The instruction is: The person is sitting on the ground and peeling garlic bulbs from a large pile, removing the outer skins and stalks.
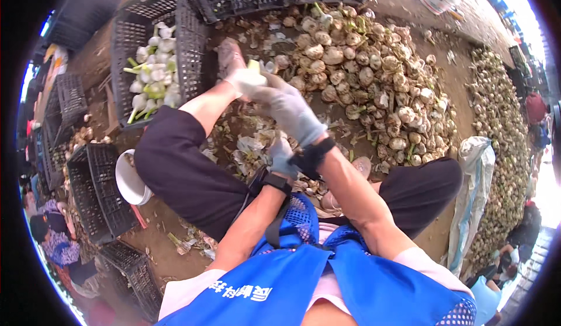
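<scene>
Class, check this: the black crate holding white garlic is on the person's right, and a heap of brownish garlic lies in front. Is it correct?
No, the side is wrong: the head view shows the black crate holding white garlic on the person's left. The heap of brownish garlic does lie in front.

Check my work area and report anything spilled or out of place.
Papery garlic skins litter the ground mid-view, and what looks like a stemmed garlic bulb lies stray at lower left, apart from the garlic heap and the black crate of white bulbs.
</scene>
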A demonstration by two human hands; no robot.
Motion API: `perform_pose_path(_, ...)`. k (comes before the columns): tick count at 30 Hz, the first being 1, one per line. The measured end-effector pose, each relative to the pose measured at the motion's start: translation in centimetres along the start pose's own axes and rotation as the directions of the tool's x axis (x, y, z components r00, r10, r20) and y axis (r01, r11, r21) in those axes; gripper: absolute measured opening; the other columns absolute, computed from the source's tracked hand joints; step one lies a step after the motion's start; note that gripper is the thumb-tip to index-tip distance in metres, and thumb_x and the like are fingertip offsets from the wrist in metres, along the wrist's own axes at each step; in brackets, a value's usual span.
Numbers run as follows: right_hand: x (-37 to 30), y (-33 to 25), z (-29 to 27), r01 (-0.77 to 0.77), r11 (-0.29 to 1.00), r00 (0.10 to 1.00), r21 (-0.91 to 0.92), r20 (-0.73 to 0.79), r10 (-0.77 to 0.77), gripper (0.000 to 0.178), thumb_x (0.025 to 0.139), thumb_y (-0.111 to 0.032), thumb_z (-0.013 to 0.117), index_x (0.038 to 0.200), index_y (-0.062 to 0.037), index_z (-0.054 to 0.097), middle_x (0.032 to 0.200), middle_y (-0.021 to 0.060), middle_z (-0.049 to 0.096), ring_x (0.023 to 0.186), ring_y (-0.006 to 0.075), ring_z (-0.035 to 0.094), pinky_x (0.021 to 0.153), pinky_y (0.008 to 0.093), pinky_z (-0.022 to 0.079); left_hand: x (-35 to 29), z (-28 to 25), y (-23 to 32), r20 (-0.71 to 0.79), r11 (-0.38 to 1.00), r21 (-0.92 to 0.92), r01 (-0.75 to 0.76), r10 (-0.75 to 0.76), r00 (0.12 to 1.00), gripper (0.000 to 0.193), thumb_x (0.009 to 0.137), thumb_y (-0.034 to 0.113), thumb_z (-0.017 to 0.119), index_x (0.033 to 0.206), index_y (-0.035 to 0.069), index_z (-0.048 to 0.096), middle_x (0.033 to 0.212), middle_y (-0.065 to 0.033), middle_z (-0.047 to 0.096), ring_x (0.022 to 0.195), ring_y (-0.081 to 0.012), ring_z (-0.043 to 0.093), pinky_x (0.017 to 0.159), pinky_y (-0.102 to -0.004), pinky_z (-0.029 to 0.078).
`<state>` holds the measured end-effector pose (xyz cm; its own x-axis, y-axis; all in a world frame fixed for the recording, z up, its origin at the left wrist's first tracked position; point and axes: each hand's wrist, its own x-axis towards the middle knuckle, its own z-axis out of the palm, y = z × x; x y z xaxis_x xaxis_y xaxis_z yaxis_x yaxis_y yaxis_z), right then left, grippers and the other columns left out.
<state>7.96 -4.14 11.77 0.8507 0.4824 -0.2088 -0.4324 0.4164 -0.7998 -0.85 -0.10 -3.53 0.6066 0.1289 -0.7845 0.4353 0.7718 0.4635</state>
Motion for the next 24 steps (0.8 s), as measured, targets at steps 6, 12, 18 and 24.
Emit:
perform_pose_path(6, 4.8, -0.5, -3.7, -0.126, 0.132, 0.941, -0.983, -0.161, -0.299, 0.034, 0.074, -0.022, 0.062, 0.102, -0.0043, 0.06, 0.095, 0.0163, 0.061, 0.091, 0.027, 0.059, 0.083, 0.036, 0.046, -3.7, 2.5, 0.6, 0.137, 0.959, 0.161, -0.233, 0.212, 0.968, 0.029, 0.09, 0.019, 0.046, 0.109, -0.001, 0.053, 0.09, -0.0117, 0.062, 0.084, -0.0234, 0.06, 0.078, -0.0366, 0.048)
perform_pose_path(12, 7.3, 0.4, -15.8, -0.582, 0.219, 0.686, -0.783, -0.617, -0.386, 0.061, 0.073, -0.037, 0.061, 0.119, -0.0011, 0.045, 0.113, 0.0219, 0.053, 0.098, 0.0354, 0.056, 0.082, 0.0409, 0.045, -5.7, 5.3, 1.4, -0.008, 0.995, 0.077, -0.063, 0.063, 0.998, 0.012, 0.087, 0.014, 0.052, 0.09, 0.004, 0.059, 0.078, -0.0064, 0.062, 0.061, -0.0177, 0.06, 0.046, -0.0297, 0.049)
perform_pose_path(18, 10.1, -2.2, -16.7, -0.617, 0.3, 0.703, -0.728, -0.68, -0.206, 0.049, 0.071, -0.038, 0.062, 0.1, 0.0025, 0.059, 0.098, 0.0238, 0.061, 0.093, 0.0338, 0.059, 0.083, 0.0372, 0.046, -5.9, 5.1, 1.5, 0.032, 0.999, 0.045, 0.009, -0.011, 0.999, 0.012, 0.088, 0.016, 0.052, 0.09, 0.006, 0.056, 0.077, -0.0063, 0.06, 0.06, -0.0174, 0.058, 0.044, -0.0297, 0.048)
perform_pose_path(24, -0.7, -2.4, -9.9, -0.16, 0.286, 0.79, -0.945, -0.296, -0.537, 0.038, 0.072, -0.03, 0.068, 0.094, 0.0009, 0.062, 0.096, 0.0196, 0.06, 0.091, 0.0278, 0.058, 0.08, 0.0357, 0.045, -6.6, 5.8, 3.6, 0.214, 0.979, -0.175, 0.108, -0.069, 0.974, 0.024, 0.088, 0.026, 0.052, 0.098, 0.004, 0.055, 0.085, -0.0072, 0.06, 0.077, -0.0211, 0.059, 0.065, -0.0339, 0.051)
